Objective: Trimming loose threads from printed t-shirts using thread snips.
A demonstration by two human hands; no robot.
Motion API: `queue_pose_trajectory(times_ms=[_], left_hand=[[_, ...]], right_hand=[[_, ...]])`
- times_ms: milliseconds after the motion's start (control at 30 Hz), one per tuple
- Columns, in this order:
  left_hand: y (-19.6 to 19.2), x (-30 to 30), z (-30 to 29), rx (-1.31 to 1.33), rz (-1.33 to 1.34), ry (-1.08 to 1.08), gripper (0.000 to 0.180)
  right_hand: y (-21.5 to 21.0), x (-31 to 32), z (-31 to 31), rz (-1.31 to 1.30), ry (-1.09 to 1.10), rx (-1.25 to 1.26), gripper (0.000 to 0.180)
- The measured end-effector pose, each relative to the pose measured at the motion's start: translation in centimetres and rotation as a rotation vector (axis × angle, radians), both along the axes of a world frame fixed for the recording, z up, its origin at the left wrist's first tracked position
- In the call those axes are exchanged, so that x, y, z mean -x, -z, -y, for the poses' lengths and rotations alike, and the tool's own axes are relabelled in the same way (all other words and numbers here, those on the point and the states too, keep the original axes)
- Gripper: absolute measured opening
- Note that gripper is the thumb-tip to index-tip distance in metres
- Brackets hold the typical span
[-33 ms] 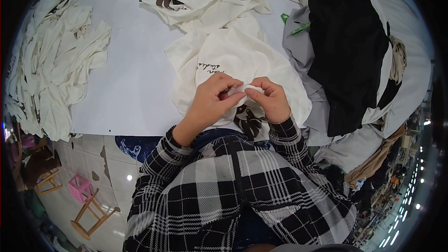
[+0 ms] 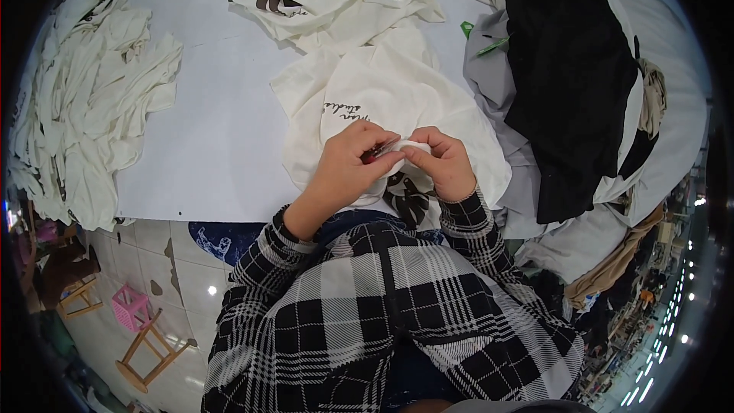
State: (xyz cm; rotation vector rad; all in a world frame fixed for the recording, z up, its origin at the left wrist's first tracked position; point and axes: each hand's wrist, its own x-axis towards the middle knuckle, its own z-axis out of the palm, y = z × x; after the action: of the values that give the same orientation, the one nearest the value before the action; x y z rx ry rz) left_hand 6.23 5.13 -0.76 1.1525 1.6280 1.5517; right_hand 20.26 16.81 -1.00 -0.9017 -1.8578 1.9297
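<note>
A cream T-shirt with dark lettering and a dark brown print lies in front of me at the table's near edge. My left hand is closed on a small tool, seemingly thread snips, with a metal blade and a bit of red; the fingers cover most of it. Its tip is close to the fold of cloth at my right hand. Between thumb and forefinger, my right hand pinches the shirt's edge. Both hands are nearly touching, just above the shirt.
More printed cream shirts lie at the far side of the white table. A heap of cream cloth covers the left end. Black cloth tops grey fabric at right, beside a green tool. A pink stool stands on the floor.
The metal part of the tool in my left hand shows more clearly now, and less of its red shows. Both hands otherwise stay in place.
</note>
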Motion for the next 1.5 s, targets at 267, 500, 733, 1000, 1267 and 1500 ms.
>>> queue_pose_trajectory(times_ms=[267,500,733,1000,1267,1500], left_hand=[[0.6,0.3,0.1,0.211,0.437,0.182,0.015],[0.5,0.2,0.6,0.248,0.595,0.167,0.015],[-0.7,0.3,0.6,-0.004,-0.074,0.028,0.014],[-1.6,0.8,0.5,-0.007,-0.680,0.143,0.020],[-0.4,1.2,-0.1,0.071,-0.186,0.106,0.011],[0.3,1.5,-0.3,0.218,0.775,0.174,0.012]], right_hand=[[-0.6,0.5,0.8,-0.217,0.021,0.322,0.012],[-1.1,0.9,1.5,-0.219,0.093,0.235,0.013],[-0.7,0.3,1.8,-0.073,0.061,0.086,0.017],[0.0,-0.2,1.5,-0.057,-0.023,0.079,0.016],[-1.0,0.2,1.5,-0.044,0.015,0.326,0.017],[-0.3,0.2,1.4,-0.079,0.052,0.384,0.019]])
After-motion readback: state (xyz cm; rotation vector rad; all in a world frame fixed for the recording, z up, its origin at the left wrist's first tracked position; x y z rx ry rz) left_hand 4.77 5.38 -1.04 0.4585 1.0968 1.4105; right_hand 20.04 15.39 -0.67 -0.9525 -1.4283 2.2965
